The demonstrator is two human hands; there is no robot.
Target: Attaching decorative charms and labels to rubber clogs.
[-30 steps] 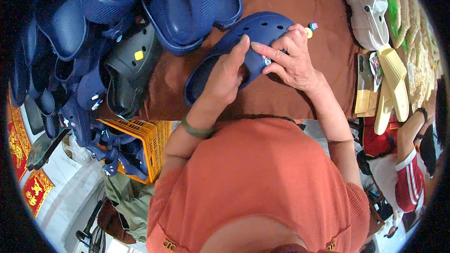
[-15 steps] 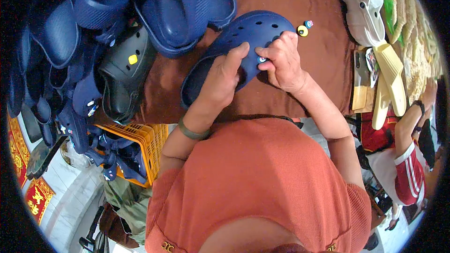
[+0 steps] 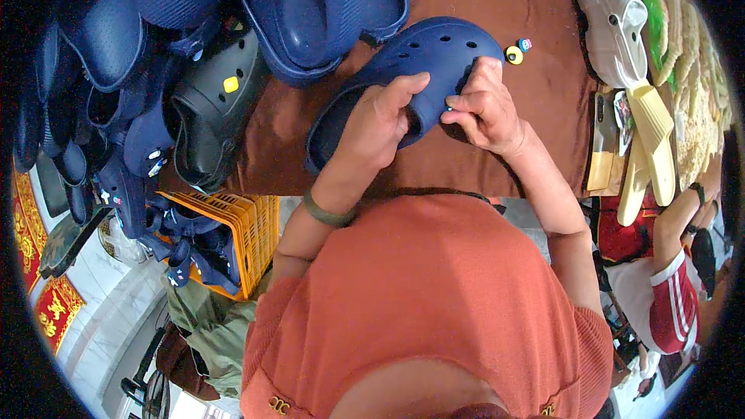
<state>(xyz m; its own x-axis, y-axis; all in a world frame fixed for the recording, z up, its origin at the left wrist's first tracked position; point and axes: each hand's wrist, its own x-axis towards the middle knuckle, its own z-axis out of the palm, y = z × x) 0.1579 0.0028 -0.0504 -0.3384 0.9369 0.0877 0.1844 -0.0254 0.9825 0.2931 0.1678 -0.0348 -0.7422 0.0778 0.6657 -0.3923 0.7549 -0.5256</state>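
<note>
A dark blue foam clog (image 3: pixel 442 70) with round vent holes lies tilted on the brown cloth in front of me. My left hand (image 3: pixel 376 128) grips its side near the opening, thumb raised over the top and fingers partly hidden inside. Against the clog's right side, my right hand (image 3: pixel 490 109) pinches a small shoe charm (image 3: pixel 448 108) between thumb and curled forefinger. Only a sliver of the charm shows. Just beyond that hand, a round yellow charm (image 3: pixel 514 55) and a small blue and pink charm (image 3: pixel 525 45) rest on the cloth.
Blue clogs (image 3: pixel 295 23) crowd the left, beside a black clog (image 3: pixel 206 109) with a yellow charm. An orange crate (image 3: pixel 256 240) of clogs stands below. To the right are a white clog (image 3: pixel 613 23), cream slides (image 3: pixel 652 124) and another person's arm (image 3: pixel 679 221).
The view has shifted slightly, moving the scene a little to the right. The charm in my right fingers has turned, and less of its face shows. My left hand keeps its grip.
</note>
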